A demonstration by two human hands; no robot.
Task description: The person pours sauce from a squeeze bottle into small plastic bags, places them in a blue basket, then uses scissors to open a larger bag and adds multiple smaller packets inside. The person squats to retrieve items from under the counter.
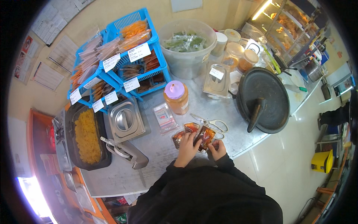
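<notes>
Several small clear plastic sachets of dark red-brown sauce [207,135] lie bunched before me at the front of the metal table. My left hand [186,149] grips the bunch from the left, fingers over the sachets and thumb against the right one. At the lower right corner of that sachet, my right hand [218,150] pinches its edge between thumb and fingers. White-handled scissors [216,124] rest just behind the sachets, blades apart. A pack of clear plastic bags [164,117] and a squeeze bottle with a purple lid [176,96] stand close behind.
Left are a hand-held sealer [134,156], lidded steel pan [125,120], black tray of yellow food [88,137] and stacked blue baskets [155,42] of labelled packets. A large plastic tub [181,63] stands behind; a stone mortar [265,86] with its pestle [256,114] sits near the right edge.
</notes>
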